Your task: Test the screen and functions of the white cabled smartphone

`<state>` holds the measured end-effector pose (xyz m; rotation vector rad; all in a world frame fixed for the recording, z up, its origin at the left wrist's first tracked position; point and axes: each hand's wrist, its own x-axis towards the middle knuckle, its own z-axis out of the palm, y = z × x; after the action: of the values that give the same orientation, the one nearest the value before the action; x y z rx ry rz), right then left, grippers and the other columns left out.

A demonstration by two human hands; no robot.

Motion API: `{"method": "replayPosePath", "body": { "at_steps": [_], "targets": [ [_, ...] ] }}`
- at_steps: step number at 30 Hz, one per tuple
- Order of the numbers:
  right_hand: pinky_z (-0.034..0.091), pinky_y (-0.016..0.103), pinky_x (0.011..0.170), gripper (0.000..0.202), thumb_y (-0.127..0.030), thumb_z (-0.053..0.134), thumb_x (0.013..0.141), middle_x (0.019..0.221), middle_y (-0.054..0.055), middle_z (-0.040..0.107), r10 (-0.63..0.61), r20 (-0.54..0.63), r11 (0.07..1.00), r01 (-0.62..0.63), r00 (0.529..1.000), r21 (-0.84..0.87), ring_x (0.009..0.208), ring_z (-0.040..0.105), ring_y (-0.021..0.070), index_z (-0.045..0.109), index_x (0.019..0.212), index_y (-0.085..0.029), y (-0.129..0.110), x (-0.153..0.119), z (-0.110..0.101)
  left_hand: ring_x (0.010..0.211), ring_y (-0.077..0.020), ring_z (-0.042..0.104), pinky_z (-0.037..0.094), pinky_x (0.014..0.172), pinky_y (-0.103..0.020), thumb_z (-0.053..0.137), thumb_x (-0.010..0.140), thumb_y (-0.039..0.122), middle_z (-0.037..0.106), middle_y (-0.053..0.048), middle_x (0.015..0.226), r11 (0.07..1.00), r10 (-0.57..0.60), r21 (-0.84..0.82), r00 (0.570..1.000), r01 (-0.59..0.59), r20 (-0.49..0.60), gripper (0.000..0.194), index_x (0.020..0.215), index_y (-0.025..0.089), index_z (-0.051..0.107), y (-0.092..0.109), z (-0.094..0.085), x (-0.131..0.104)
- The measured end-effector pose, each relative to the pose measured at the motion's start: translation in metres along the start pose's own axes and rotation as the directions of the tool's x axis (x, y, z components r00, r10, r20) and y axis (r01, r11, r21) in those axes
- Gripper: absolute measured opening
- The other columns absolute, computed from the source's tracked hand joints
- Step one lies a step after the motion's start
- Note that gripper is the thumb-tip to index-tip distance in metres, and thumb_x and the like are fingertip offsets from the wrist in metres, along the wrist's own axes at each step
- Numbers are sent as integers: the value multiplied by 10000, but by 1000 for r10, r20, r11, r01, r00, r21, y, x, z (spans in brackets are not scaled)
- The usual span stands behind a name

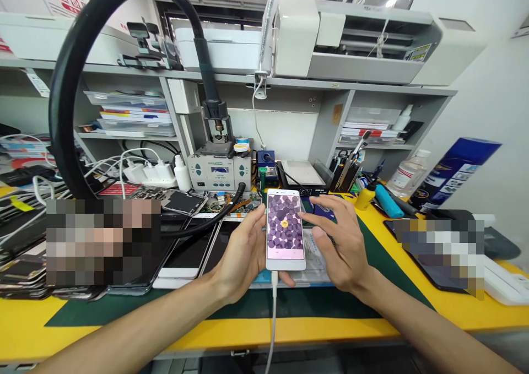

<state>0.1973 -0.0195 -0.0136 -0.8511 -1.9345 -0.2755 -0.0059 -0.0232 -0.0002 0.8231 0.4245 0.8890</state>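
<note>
A white smartphone [285, 228] is held upright, its lit screen showing a purple hexagon pattern with a small yellow icon. My left hand [243, 247] grips it from the left side and from behind, with fingertips showing below its lower edge. A white cable [273, 313] is plugged into the phone's bottom end and hangs down past the table edge. To the phone's right, my right hand [341, 239] holds nothing. Its fingers are apart, and the index fingertip is at the right edge of the screen; whether it touches cannot be made out.
Behind the phone stands a grey hot-air station [220, 171] with a thick black hose [61, 104] arching on the left. Phones and screens [182, 258] lie stacked to the left on the green mat [384, 275]. Bottles, a blue can [458, 170] and a tool holder [345, 170] stand right.
</note>
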Motion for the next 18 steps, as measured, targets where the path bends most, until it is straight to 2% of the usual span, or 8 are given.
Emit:
{"method": "replayPosePath", "body": {
  "at_steps": [11,18],
  "targets": [
    [397,590,1005,326,-179,500,877,1316,141,570,-14,58,1000,14,998,-4,1230,479,332,709,1126,-181,2,-3,1,902,-291,668,611,605,-411,323,1002,529,648,-149,1122,1000,5,26,1000,-5,-3,560,1437,200,451,1,1,-2],
    [393,565,1011,339,-194,478,891,1294,172,576,8,39,1000,-8,999,4,1215,497,327,689,1149,-136,1,-2,0,911,-303,658,603,557,-404,311,1008,521,636,-137,1156,999,9,44,1000,-9,9,527,1412,231,483,1,2,-1]
  ]
}}
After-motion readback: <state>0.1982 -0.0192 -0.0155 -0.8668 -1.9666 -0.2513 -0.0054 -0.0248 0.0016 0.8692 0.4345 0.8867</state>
